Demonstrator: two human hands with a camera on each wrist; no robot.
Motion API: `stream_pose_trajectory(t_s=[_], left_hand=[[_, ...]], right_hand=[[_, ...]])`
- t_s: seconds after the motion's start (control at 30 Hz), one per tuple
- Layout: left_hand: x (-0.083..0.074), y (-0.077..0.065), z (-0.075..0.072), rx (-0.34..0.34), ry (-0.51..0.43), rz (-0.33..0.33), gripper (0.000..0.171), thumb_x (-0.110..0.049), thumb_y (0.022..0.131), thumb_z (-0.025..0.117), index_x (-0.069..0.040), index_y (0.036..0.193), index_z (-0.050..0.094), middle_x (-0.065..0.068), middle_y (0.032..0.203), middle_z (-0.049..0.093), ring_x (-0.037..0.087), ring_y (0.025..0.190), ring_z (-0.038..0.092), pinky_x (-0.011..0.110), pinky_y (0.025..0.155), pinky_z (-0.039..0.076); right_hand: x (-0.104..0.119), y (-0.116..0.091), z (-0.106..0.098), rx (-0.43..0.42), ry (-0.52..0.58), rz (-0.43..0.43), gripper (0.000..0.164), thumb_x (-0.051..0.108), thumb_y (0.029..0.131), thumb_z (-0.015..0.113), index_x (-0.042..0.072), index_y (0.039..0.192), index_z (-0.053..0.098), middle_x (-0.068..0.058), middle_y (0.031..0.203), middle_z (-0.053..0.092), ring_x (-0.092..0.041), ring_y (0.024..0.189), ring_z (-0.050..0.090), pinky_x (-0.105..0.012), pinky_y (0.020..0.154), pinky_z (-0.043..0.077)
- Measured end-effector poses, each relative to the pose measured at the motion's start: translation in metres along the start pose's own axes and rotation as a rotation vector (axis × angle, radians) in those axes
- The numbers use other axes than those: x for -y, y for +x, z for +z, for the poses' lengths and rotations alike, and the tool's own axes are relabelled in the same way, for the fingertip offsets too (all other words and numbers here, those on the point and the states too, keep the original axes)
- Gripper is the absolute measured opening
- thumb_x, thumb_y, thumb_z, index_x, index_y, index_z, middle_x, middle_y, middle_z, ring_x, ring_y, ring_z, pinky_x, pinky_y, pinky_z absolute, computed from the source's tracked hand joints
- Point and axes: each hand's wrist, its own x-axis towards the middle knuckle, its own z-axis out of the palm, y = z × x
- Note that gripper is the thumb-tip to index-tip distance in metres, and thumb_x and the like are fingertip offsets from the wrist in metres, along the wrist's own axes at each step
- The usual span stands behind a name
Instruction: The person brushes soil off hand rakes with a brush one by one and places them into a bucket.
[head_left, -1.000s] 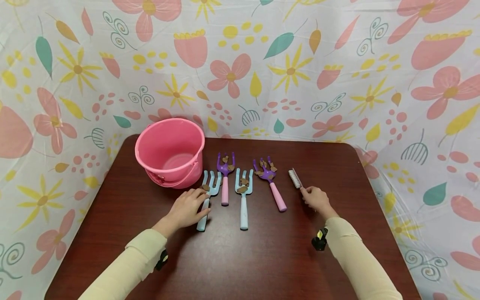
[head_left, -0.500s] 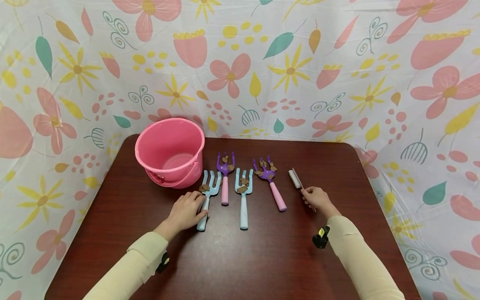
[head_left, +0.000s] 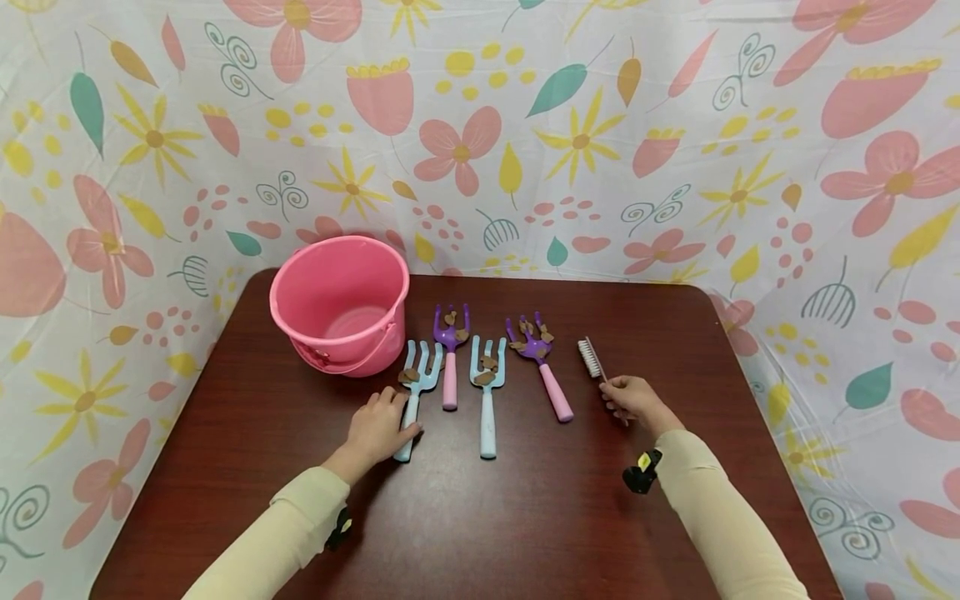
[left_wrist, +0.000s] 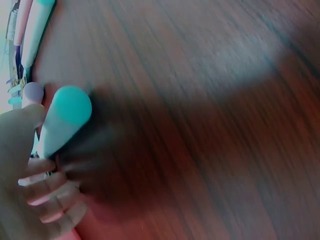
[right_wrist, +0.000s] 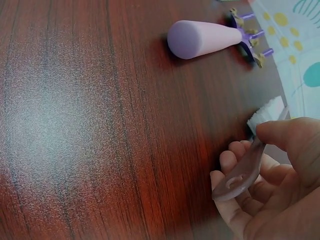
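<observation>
My left hand (head_left: 377,427) is around the handle of the leftmost light-blue hand fork (head_left: 424,375), thumb on one side and curled fingers on the other. In the left wrist view the fork's handle end (left_wrist: 72,105) shows between them. Brown clumps (head_left: 409,377) sit on the fork's tines. At the right, my right hand (head_left: 633,397) pinches the handle of a white-bristled brush (head_left: 590,358). In the right wrist view the brush's clear handle (right_wrist: 240,175) lies between thumb and fingers, bristles pointing away.
A second light-blue fork (head_left: 487,417), a purple fork with a pink handle (head_left: 450,383) and a purple cultivator (head_left: 557,393) lie between the hands, brown clumps on their heads. A pink bucket (head_left: 341,292) stands at the back left of the brown table (head_left: 525,525).
My left hand has drawn back slightly and lowered toward the blue fork's handle, uncovering the brown clumps. My right hand still holds the brush, barely shifted.
</observation>
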Motion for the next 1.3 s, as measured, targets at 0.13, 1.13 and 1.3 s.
stream_pose_trajectory(t_s=[0.13, 1.13, 1.3], left_hand=[[-0.007, 0.003, 0.002, 0.005, -0.024, -0.065, 0.059, -0.049, 0.075, 0.067, -0.007, 0.115, 0.058, 0.011, 0.098, 0.05, 0.028, 0.088, 0.054, 0.044, 0.06, 0.05], [-0.016, 0.006, -0.009, 0.036, -0.091, -0.276, 0.037, -0.029, 0.074, 0.074, -0.001, 0.09, 0.056, 0.012, 0.075, 0.058, 0.035, 0.068, 0.062, 0.046, 0.053, 0.048], [-0.013, 0.004, -0.011, 0.025, -0.095, -0.274, 0.035, -0.028, 0.074, 0.074, -0.001, 0.088, 0.056, 0.011, 0.074, 0.057, 0.036, 0.067, 0.062, 0.046, 0.054, 0.048]], right_hand=[[0.0, -0.001, -0.003, 0.016, 0.035, -0.002, 0.042, 0.026, 0.093, 0.052, -0.01, 0.115, 0.05, -0.01, 0.091, 0.061, -0.012, 0.072, 0.059, -0.028, 0.065, 0.051], [0.001, -0.004, -0.004, 0.088, 0.109, 0.019, 0.042, 0.019, 0.097, 0.044, -0.009, 0.128, 0.04, -0.02, 0.112, 0.057, -0.016, 0.086, 0.06, -0.03, 0.074, 0.051], [-0.001, -0.001, -0.003, 0.071, 0.122, 0.017, 0.041, 0.018, 0.095, 0.047, -0.008, 0.126, 0.041, -0.012, 0.103, 0.06, -0.013, 0.079, 0.06, -0.028, 0.07, 0.05]])
